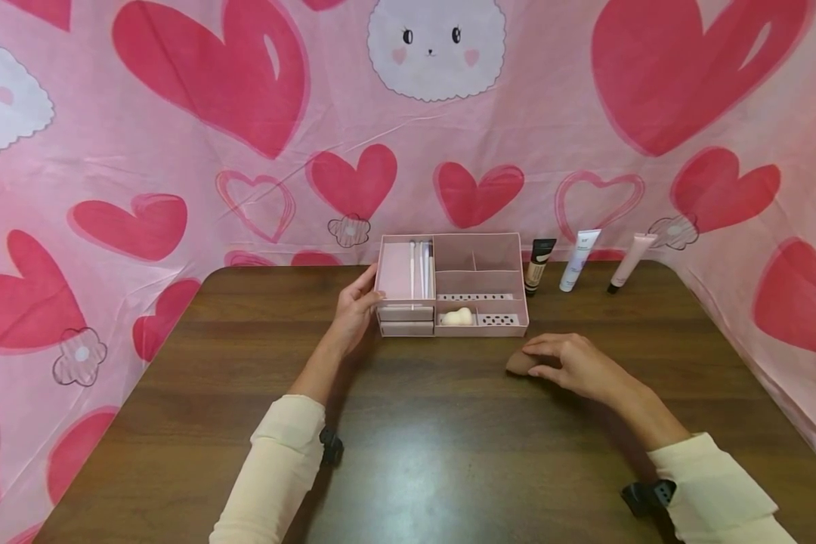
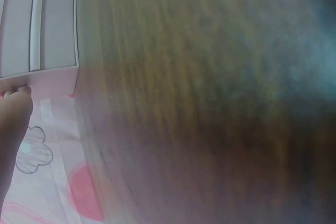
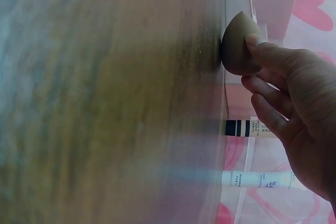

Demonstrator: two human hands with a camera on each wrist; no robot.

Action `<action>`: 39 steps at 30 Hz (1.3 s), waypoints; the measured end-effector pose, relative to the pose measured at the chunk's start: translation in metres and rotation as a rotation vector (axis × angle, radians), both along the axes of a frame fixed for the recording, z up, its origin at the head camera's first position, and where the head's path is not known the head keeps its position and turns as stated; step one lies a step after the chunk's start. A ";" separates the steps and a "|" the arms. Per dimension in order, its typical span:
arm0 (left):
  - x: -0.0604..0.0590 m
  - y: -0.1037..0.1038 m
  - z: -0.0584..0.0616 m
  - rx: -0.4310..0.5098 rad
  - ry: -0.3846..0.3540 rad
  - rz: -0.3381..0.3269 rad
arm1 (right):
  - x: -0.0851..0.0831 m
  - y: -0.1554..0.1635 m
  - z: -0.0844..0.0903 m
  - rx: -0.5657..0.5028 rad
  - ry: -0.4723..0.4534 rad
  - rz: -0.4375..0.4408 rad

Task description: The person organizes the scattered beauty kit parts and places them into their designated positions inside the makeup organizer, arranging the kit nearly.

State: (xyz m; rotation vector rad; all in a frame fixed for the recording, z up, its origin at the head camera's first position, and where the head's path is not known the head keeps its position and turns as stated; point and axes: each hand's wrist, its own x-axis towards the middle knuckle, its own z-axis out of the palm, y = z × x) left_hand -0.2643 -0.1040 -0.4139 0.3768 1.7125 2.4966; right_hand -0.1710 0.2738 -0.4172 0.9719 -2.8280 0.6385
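Observation:
A pink makeup organizer [image 1: 408,329] with drawers and compartments stands at the back of the table. My left hand [image 1: 353,311] rests against its left side, fingers fairly straight; in the left wrist view the hand [image 2: 13,119] touches the side below the drawer fronts. My right hand [image 1: 578,364] pinches a brown teardrop-shaped makeup sponge [image 1: 519,363] low over the table, right of the organizer's front. In the right wrist view, the thumb lies on the sponge [image 3: 239,48] and its tip points up. A cream-coloured sponge [image 1: 458,317] sits in a front compartment.
Slim brushes or sticks [image 1: 421,268] lie on the organizer's left top. To its right stand a black-capped beige tube [image 1: 538,266], a white tube [image 1: 579,261] and a pink tube [image 1: 631,263]. A pink heart-patterned cloth [image 1: 415,128] hangs behind the wooden table [image 1: 408,453].

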 end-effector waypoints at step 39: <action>0.001 0.001 0.000 0.026 -0.013 0.009 | -0.010 -0.001 -0.001 -0.129 0.170 -0.001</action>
